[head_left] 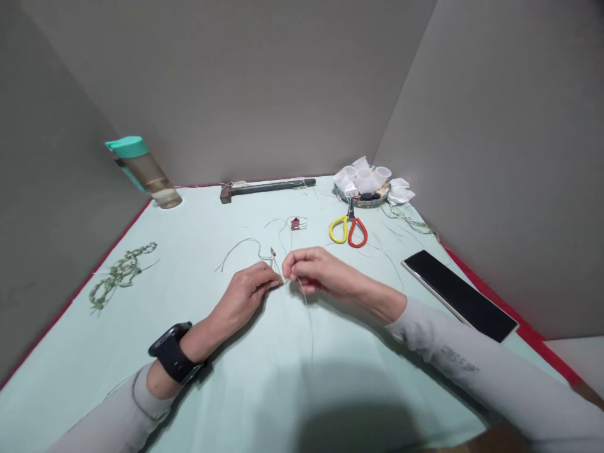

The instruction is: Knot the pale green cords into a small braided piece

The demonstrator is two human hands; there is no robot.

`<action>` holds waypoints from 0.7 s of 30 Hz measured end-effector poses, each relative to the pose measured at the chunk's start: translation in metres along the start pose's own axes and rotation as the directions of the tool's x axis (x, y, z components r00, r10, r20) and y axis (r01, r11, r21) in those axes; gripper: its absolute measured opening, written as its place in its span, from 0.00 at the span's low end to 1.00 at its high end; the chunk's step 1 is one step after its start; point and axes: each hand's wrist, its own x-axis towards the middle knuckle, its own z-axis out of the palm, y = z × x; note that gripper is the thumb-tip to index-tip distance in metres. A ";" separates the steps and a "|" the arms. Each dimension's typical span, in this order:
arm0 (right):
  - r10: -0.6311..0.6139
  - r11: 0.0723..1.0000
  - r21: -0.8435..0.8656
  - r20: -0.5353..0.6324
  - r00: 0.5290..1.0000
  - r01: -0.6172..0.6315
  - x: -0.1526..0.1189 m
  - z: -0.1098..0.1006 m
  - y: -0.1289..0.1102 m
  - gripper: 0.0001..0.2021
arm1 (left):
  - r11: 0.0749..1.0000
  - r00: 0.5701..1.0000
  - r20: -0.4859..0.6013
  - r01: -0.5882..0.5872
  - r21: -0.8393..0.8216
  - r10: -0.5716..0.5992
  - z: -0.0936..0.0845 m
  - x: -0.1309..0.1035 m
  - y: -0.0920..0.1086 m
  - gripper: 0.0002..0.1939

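Near the table's middle, my left hand (244,292) is closed in a pinch on a small piece of knotted pale-green cord (283,280). A tiny dark red bead or knot (273,253) shows at its upper end, and loose cord ends (240,242) curl away on the cloth. My right hand (325,272) sits just beside it, fingertips pinched on a thin cord strand (309,321) that trails down towards me. The fingers hide the exact grip points. Beyond the hands lies a dark red binder clip (295,224), with cord loops beside it.
Scissors (348,231) with yellow and red handles lie by a basket of white cups (362,184). A hammer (268,187) and a water bottle (148,173) are at the back. Braided green cord (123,270) lies left, a phone (460,292) right.
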 end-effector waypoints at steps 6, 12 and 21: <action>-0.123 0.970 0.179 -0.236 0.964 0.167 0.048 -0.048 -0.022 0.17 | 0.999 0.998 -0.014 0.053 -0.003 -0.053 -0.002 0.001 0.001 0.15; -0.300 0.952 -0.084 -0.423 0.855 0.293 0.039 -0.047 -0.015 0.15 | 0.985 0.987 -0.024 0.159 -0.063 -0.161 -0.004 0.002 0.006 0.16; -0.499 0.747 -0.545 -0.083 0.863 0.380 0.010 0.011 0.028 0.04 | 0.962 0.968 -0.020 0.246 -0.116 -0.250 -0.005 0.002 0.011 0.16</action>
